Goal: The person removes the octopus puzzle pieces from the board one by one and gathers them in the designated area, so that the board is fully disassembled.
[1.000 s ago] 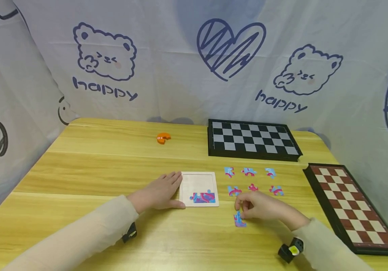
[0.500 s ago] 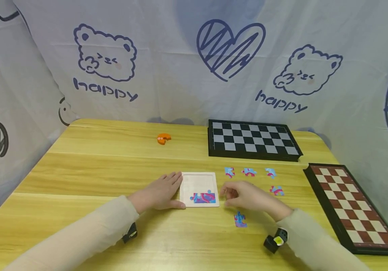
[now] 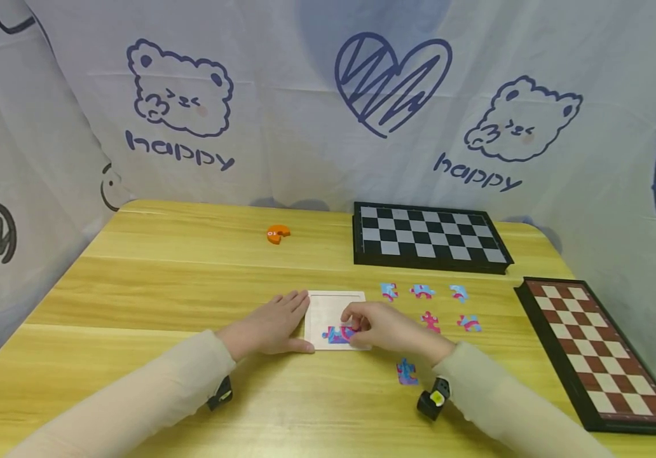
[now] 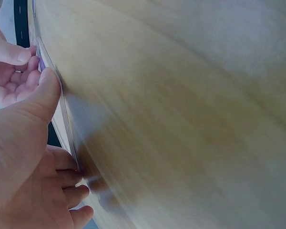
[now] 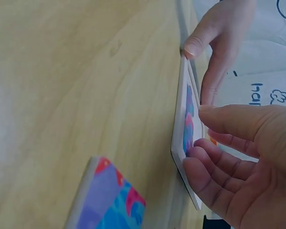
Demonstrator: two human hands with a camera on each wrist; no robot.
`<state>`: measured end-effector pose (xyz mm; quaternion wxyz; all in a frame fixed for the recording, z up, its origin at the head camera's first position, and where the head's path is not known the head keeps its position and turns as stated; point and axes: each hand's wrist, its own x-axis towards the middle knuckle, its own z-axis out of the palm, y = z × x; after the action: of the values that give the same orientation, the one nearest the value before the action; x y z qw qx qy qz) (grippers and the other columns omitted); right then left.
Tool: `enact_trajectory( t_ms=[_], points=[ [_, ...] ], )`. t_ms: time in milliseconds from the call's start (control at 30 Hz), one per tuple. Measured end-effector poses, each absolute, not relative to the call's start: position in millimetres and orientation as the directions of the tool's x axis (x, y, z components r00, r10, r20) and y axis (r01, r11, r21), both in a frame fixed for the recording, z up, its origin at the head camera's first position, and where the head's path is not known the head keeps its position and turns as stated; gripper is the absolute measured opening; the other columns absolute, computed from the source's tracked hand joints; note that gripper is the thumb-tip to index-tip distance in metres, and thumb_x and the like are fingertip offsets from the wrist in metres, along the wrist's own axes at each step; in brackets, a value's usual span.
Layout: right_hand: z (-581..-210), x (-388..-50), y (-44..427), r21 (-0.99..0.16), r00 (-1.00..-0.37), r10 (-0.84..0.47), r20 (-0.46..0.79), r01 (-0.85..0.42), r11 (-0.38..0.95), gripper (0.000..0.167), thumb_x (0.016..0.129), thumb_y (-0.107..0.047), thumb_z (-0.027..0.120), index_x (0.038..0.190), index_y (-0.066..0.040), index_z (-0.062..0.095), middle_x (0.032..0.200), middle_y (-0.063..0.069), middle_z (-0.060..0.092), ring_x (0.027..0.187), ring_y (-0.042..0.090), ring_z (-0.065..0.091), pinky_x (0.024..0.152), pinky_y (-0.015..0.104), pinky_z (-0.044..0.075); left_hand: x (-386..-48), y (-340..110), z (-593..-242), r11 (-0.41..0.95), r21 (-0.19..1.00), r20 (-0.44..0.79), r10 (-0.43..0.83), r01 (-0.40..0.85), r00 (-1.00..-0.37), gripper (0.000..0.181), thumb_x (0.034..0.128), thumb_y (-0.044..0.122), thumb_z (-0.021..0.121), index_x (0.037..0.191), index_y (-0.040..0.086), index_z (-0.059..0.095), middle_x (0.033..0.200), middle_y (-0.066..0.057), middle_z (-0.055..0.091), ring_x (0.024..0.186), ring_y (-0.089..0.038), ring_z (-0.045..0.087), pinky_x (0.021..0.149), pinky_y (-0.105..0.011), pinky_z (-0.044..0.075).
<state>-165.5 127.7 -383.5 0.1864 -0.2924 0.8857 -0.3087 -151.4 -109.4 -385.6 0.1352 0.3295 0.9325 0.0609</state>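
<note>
My left hand [image 3: 267, 326] rests at the left side of a square puzzle tray [image 3: 336, 308], its fingers extended and thumb at the front corner. Joined blue, pink and purple puzzle pieces [image 3: 336, 335] lie along the tray's front right. Over their right end is my right hand [image 3: 388, 327], fingers loosely bent. In the right wrist view its fingertips [image 5: 193, 157] meet the tray's near end, with the thumb apart and no piece visible between them. A loose corner piece [image 3: 407, 372] lies in front of that hand, larger in the right wrist view.
More puzzle pieces lie right of the tray, among them a pink piece [image 3: 430, 321] and a blue piece [image 3: 459, 292]. Behind them stands a black-and-white chessboard [image 3: 428, 232]. A brown-and-cream chessboard [image 3: 594, 350] is at far right, an orange piece [image 3: 278, 233] at the back.
My right hand has left the loose corner piece and moved left and up to the tray, uncovering the pink piece. My left hand stays in place.
</note>
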Motion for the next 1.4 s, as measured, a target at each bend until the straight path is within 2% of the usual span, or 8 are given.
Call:
enact_trajectory(
  t_ms=[167, 300, 500, 700, 967, 1233, 1400],
  points=[
    [-385.6, -166.0, 122.1, -0.610, -0.759, -0.637, -0.136, -0.443, 0.657, 0.019, 0.082, -0.008, 0.068, 0.100, -0.008, 0.062, 0.073, -0.004, 0.052, 0.068, 0.012, 0.048, 0.063, 0.028, 0.043, -150.8, -109.0, -384.5, 0.775, 0.195, -0.208, 0.631, 0.601, -0.747, 0.085, 0.0876, 0.052, 0.053, 0.139, -0.011, 0.026, 0.146, -0.024, 0.020, 0.134, -0.036, 0.020, 0.107, -0.046, 0.018],
    [-385.8, -165.3, 119.1, -0.544, -0.756, -0.640, -0.134, -0.484, 0.685, 0.026, 0.081, -0.009, 0.068, 0.106, -0.003, 0.066, 0.073, -0.004, 0.051, 0.067, 0.012, 0.046, 0.061, 0.027, 0.041, -150.5, -108.9, -384.5, 0.774, 0.198, -0.211, 0.633, 0.601, -0.745, 0.085, 0.0878, 0.051, 0.053, 0.140, -0.011, 0.026, 0.146, -0.024, 0.020, 0.134, -0.037, 0.019, 0.107, -0.046, 0.018],
    [-385.9, -162.2, 117.0, -0.449, -0.734, -0.670, -0.109, -0.565, 0.692, 0.028, 0.082, -0.012, 0.069, 0.109, -0.003, 0.069, 0.078, -0.004, 0.053, 0.066, 0.011, 0.045, 0.058, 0.024, 0.040, -150.4, -108.8, -384.4, 0.775, 0.199, -0.216, 0.631, 0.599, -0.745, 0.085, 0.0880, 0.051, 0.053, 0.140, -0.010, 0.026, 0.147, -0.024, 0.020, 0.134, -0.036, 0.019, 0.107, -0.046, 0.018],
    [-384.6, -158.6, 115.5, -0.416, -0.728, -0.680, -0.090, -0.592, 0.690, 0.026, 0.082, -0.013, 0.070, 0.106, -0.004, 0.070, 0.083, -0.003, 0.057, 0.067, 0.011, 0.046, 0.060, 0.023, 0.042, -150.6, -109.3, -385.6, 0.777, 0.199, -0.213, 0.629, 0.597, -0.747, 0.086, 0.0878, 0.052, 0.053, 0.140, -0.010, 0.026, 0.147, -0.024, 0.020, 0.134, -0.036, 0.019, 0.107, -0.046, 0.018],
    [-385.9, -159.1, 116.1, -0.449, -0.745, -0.663, -0.071, -0.569, 0.689, 0.018, 0.081, -0.011, 0.070, 0.098, -0.008, 0.067, 0.077, -0.004, 0.052, 0.067, 0.012, 0.045, 0.061, 0.025, 0.041, -150.6, -110.0, -386.9, 0.775, 0.209, -0.203, 0.631, 0.596, -0.749, 0.086, 0.0874, 0.052, 0.053, 0.140, -0.010, 0.025, 0.147, -0.024, 0.019, 0.134, -0.036, 0.018, 0.107, -0.046, 0.018],
    [-390.8, -165.1, 119.7, -0.606, -0.793, -0.605, -0.066, -0.450, 0.656, 0.007, 0.085, -0.008, 0.066, 0.084, -0.013, 0.061, 0.069, -0.007, 0.051, 0.064, 0.010, 0.047, 0.057, 0.024, 0.042, -150.2, -109.4, -386.2, 0.771, 0.204, -0.194, 0.636, 0.604, -0.747, 0.086, 0.0876, 0.051, 0.054, 0.139, -0.011, 0.026, 0.146, -0.025, 0.020, 0.134, -0.037, 0.019, 0.107, -0.046, 0.019],
    [-392.7, -166.2, 122.5, -0.645, -0.808, -0.587, -0.048, -0.424, 0.636, 0.009, 0.086, -0.009, 0.066, 0.080, -0.013, 0.059, 0.071, -0.007, 0.052, 0.065, 0.011, 0.048, 0.059, 0.025, 0.043, -150.6, -108.9, -386.1, 0.771, 0.196, -0.195, 0.636, 0.605, -0.747, 0.086, 0.0876, 0.051, 0.054, 0.139, -0.011, 0.026, 0.146, -0.025, 0.021, 0.134, -0.037, 0.020, 0.107, -0.046, 0.019]
  ],
)
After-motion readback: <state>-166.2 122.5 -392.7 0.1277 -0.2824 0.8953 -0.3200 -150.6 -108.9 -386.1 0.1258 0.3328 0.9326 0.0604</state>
